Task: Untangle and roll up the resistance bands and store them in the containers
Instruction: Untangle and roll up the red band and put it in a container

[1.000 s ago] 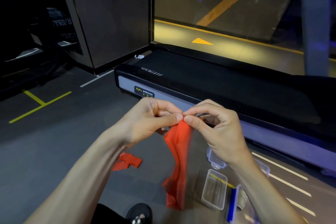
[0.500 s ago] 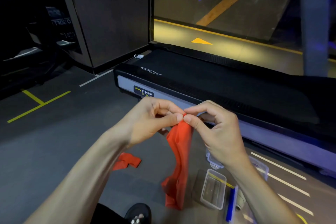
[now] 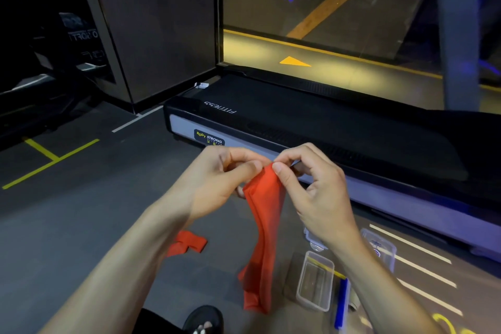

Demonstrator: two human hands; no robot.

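A long red resistance band (image 3: 262,238) hangs from both my hands above the floor. My left hand (image 3: 221,179) pinches its top edge between thumb and fingers, and my right hand (image 3: 311,184) pinches the same top edge just beside it. A second red band (image 3: 189,243) lies folded on the floor below my left forearm. On the floor to the right stands an open clear container (image 3: 315,280). Two more clear containers (image 3: 379,248) sit partly hidden behind my right forearm.
A black treadmill (image 3: 325,127) runs across the floor just beyond my hands. A blue-edged lid (image 3: 341,304) and a yellow band (image 3: 447,323) lie at the lower right. My foot in a dark sandal (image 3: 204,320) shows at the bottom edge.
Both hands have stayed pinched on the band's top. Its hanging part has shifted slightly.
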